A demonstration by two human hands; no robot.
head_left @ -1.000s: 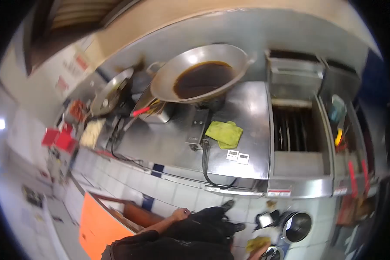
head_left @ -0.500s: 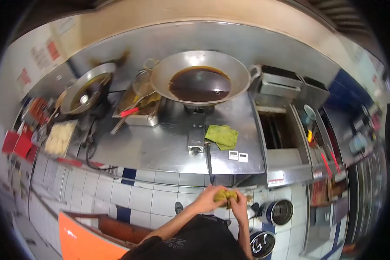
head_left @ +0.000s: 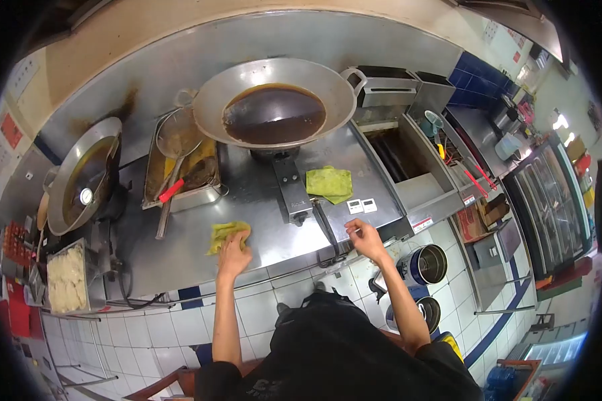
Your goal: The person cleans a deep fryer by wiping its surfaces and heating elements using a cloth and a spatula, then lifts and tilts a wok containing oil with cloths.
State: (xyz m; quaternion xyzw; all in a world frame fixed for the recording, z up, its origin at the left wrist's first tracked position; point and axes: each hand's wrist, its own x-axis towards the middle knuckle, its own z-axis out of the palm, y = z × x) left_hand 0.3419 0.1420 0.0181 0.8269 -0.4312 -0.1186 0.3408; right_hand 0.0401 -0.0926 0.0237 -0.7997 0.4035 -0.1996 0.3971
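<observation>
My left hand (head_left: pixel 234 255) presses down on a crumpled yellow-green cloth (head_left: pixel 229 231) at the front of the steel counter (head_left: pixel 180 234), its fingers bunched over the fabric. My right hand (head_left: pixel 364 240) hovers by the counter's front edge with loosely bent fingers, slightly apart, and nothing shows in it. Just beyond that hand lie two small white timers (head_left: pixel 362 206). A second, folded green cloth (head_left: pixel 329 184) rests flat behind them, beside the metal burner control box (head_left: pixel 291 190).
A large wok (head_left: pixel 207 100) of dark liquid stands at the back centre; another wok (head_left: pixel 107 134) is on the left. Between them, a strainer (head_left: pixel 179 132) and red-handled tool (head_left: pixel 172 192) lie over a metal tray (head_left: pixel 211 194). A fryer (head_left: pixel 415 180) is at right, bins (head_left: pixel 425 264) below.
Both hands held the bunched cloth together in front of my body. Now they are apart: the left has put the cloth on the counter, and the right has let go. My view has shifted.
</observation>
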